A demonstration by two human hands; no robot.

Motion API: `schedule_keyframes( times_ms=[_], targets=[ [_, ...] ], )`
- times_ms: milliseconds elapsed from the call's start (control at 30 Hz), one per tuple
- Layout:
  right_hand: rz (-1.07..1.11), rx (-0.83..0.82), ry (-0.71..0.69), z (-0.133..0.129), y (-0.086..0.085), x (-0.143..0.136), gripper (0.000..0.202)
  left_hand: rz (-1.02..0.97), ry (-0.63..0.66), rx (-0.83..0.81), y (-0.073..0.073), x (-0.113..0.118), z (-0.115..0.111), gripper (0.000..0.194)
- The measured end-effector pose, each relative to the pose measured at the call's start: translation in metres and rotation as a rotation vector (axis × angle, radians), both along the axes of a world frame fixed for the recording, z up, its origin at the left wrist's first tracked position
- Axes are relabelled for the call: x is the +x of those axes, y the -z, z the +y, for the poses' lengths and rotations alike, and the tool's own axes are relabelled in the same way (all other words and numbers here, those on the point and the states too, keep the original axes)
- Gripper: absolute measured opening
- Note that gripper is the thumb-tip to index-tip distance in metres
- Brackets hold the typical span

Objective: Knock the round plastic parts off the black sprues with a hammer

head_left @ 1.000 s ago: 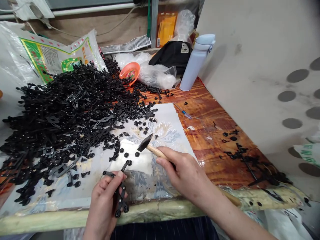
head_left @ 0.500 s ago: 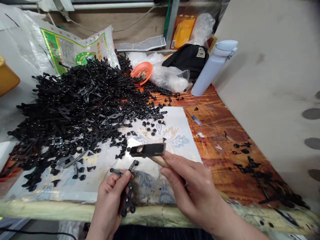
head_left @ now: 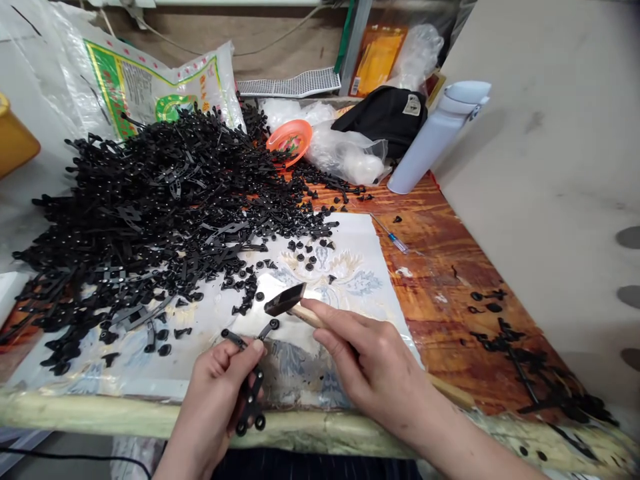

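Observation:
A hammer with a dark metal head (head_left: 285, 300) and a pale wooden handle is gripped in my right hand (head_left: 370, 353), raised above the sheet. My left hand (head_left: 220, 377), to its left, pinches a black jointed linkage (head_left: 253, 399) of flat arms with round ends. Two arms of the linkage spread out above my thumb, and others hang below my fingers. The hammer head is just above the upper right arm of the linkage, with a small gap visible. My left palm hides the middle of the linkage.
A large heap of black linkage parts (head_left: 150, 200) covers the left of the patterned sheet (head_left: 355, 233), with small loose black pegs around it. A screwdriver (head_left: 397, 243), a pale blue bottle (head_left: 437, 137), an orange dish (head_left: 295, 135) and a black pouch (head_left: 380, 120) lie behind. More black pieces (head_left: 505, 337) lie right.
The hammer has moved slightly left, and its head has turned from nearly level to slanting down to the left. My left hand keeps its hold on the linkage. The whole view has shifted a little.

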State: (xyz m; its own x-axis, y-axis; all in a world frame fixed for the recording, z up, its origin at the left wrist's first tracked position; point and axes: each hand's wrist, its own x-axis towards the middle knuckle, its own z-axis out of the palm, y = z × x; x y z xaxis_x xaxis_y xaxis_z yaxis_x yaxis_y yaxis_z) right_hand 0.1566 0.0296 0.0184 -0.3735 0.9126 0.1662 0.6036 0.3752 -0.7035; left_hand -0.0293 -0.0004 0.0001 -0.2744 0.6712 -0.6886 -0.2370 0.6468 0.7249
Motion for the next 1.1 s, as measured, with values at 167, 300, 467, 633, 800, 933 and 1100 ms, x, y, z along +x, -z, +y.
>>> schedule_keyframes(
  times_ms=[167,300,467,633,800,933,1100],
  targets=[
    [0.033,-0.014,0.029,0.003,0.004,-0.001,0.036,-0.007,0.028,0.001,-0.003,-0.005,0.008,0.043],
    [0.056,-0.037,0.051,-0.001,0.007,0.003,0.037,-0.010,0.016,0.035,-0.002,-0.013,0.010,0.041],
    [0.058,-0.057,0.079,-0.004,0.011,0.011,0.037,-0.018,0.011,0.025,0.000,-0.016,0.009,0.034],
    [0.045,-0.049,0.066,-0.007,0.011,0.013,0.037,0.022,0.030,0.011,-0.004,-0.009,0.010,0.032],
    [0.023,-0.037,0.048,-0.009,0.015,0.012,0.037,0.056,0.046,-0.020,-0.004,-0.008,0.007,0.035],
    [-0.099,-0.016,0.005,-0.005,0.014,0.010,0.037,0.068,0.063,-0.041,-0.001,-0.009,0.005,0.038],
    [-0.140,0.046,-0.054,-0.002,0.006,0.007,0.039,0.082,0.076,-0.051,-0.001,-0.007,0.007,0.045]
  ],
)
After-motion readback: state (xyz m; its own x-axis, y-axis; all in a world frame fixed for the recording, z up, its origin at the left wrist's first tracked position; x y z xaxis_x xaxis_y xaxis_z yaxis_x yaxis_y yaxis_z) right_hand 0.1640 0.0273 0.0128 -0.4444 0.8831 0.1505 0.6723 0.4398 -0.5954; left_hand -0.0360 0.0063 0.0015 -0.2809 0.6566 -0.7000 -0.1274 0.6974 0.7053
